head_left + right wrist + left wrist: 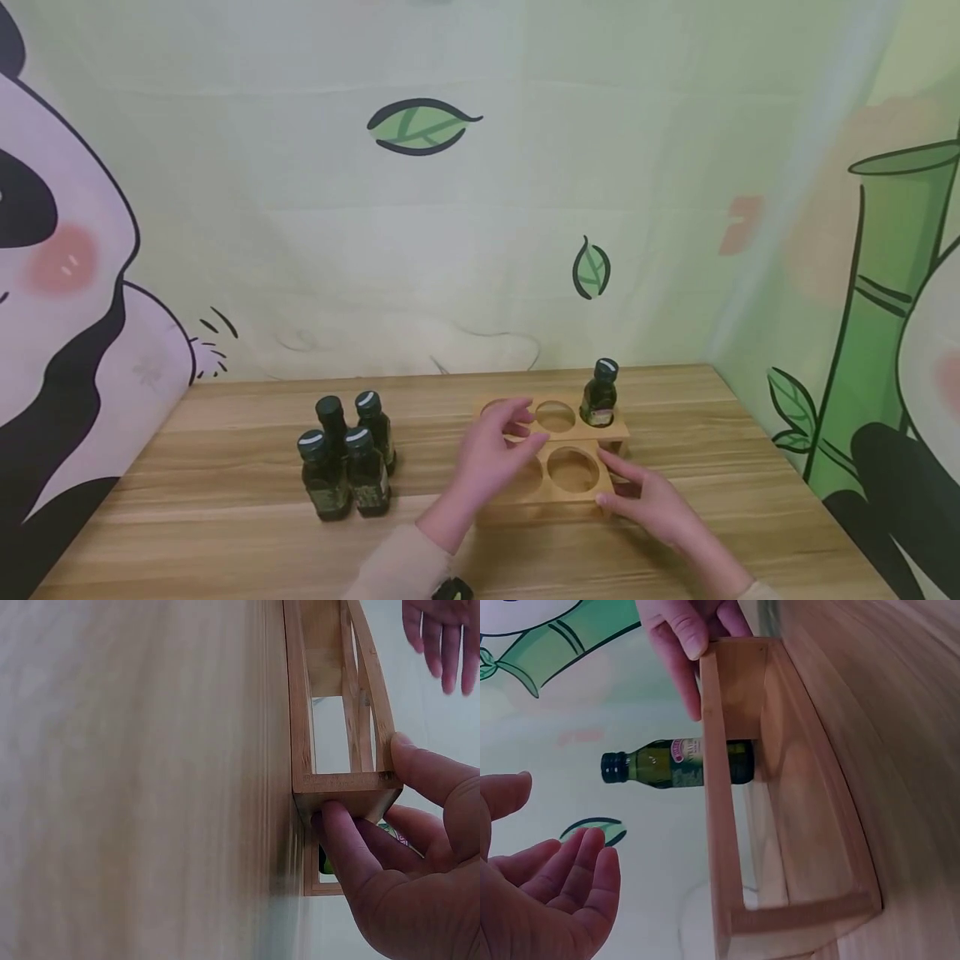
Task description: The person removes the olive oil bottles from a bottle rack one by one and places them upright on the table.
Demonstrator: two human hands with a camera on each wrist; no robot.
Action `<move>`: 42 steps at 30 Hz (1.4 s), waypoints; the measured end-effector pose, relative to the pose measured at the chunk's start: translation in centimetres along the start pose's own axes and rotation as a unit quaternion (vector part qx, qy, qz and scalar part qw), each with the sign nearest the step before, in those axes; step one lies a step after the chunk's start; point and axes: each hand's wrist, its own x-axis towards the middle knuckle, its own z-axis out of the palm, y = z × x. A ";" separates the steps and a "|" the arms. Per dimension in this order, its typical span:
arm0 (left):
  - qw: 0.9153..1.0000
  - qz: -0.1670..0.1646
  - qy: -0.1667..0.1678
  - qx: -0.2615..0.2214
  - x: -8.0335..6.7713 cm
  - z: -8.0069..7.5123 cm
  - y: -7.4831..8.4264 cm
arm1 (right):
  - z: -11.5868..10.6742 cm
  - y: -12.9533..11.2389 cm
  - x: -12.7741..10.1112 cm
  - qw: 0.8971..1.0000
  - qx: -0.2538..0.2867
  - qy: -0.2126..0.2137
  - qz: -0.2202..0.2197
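Note:
A two-tier wooden rack (pixel 573 500) with round holes stands on the table. A small dark glass bottle (pixel 598 398) with a black cap sits upright in the back tier's right hole. My right hand (pixel 420 847) grips the rack's right end, thumb at the top edge and fingers against the end panel. Above the rack's left part hovers my left hand (pixel 491 450), fingers loosely bent and holding nothing; it hides part of the left holes. In the left wrist view, the bottle (pixel 656 765) shows a label, and the left palm (pixel 547 900) is apart from the rack.
Several similar dark bottles (pixel 345 467) stand grouped on the left part of the wooden table (pixel 225 483). Behind the table hangs a pale green backdrop (pixel 300 208) printed with leaves and pandas. A small dark object (pixel 453 589) shows by the left sleeve.

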 end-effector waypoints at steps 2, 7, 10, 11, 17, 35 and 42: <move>1.000 0.000 0.005 0.009 0.4 0.7 0.0 | 0.0 -0.1 0.0 1.000 0.001 0.003 0.005; 1.000 -0.008 0.007 0.019 1.3 2.2 0.2 | 0.0 -0.1 -0.1 1.000 0.000 0.003 0.005; 1.000 -0.016 0.004 0.024 1.9 3.0 0.5 | -0.1 -0.1 -0.2 1.000 0.001 -0.002 -0.005; 0.999 -0.021 0.003 0.024 2.1 3.2 0.6 | -0.1 -0.1 -0.2 1.000 0.001 -0.003 -0.008; 0.999 -0.043 0.009 0.028 3.4 4.6 1.0 | -0.1 -0.1 -0.1 1.000 -0.001 -0.002 -0.012; 0.997 -0.063 0.023 0.047 6.0 7.5 0.5 | -0.4 -0.4 -0.2 1.000 -0.008 -0.011 -0.025; 0.997 -0.070 0.022 0.019 6.6 8.3 0.5 | -0.3 -0.4 -0.2 0.999 -0.017 -0.009 -0.029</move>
